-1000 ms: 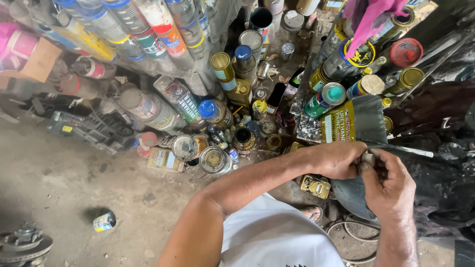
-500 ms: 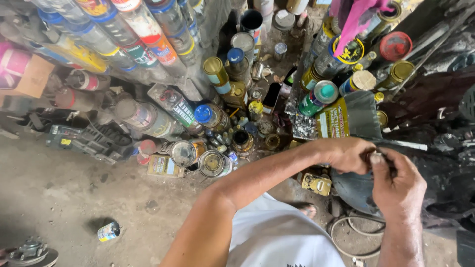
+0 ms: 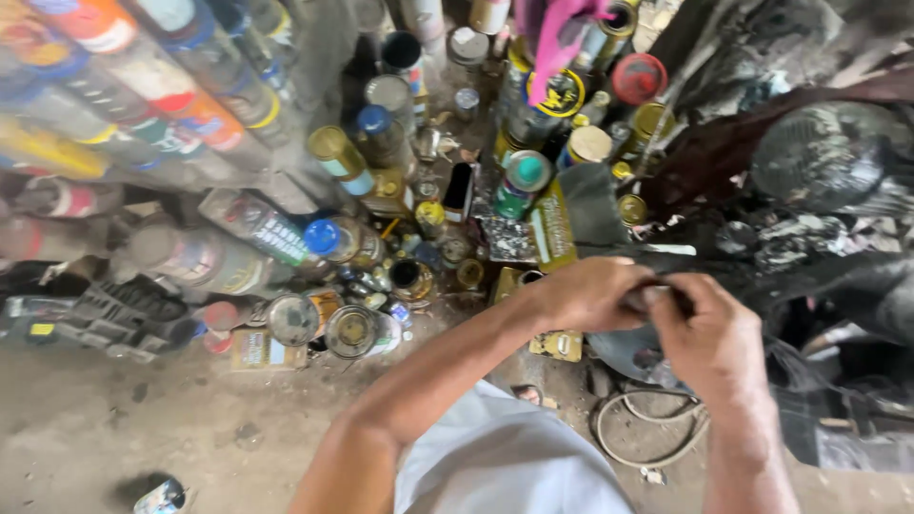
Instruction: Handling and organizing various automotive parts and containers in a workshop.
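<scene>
My left hand (image 3: 586, 293) and my right hand (image 3: 709, 335) meet at the fingertips over a dark, greasy part (image 3: 647, 297) at the right of the view. Both pinch this small dark piece, which is mostly hidden by the fingers. Under the hands lies a dark grey rounded object (image 3: 624, 347). My left forearm (image 3: 428, 381) crosses in from the lower middle.
Several dusty cans and bottles (image 3: 381, 143) crowd the floor ahead, with a blue-capped bottle (image 3: 324, 238) and open tins (image 3: 352, 328). A pink cloth (image 3: 562, 38) hangs at the top. A hose loop (image 3: 647, 433) lies below my hands. Dark machinery (image 3: 819, 162) fills the right.
The view has drifted closer and slightly to the right. My hands stay together on the dark piece, with the right fingers shifted a little over it.
</scene>
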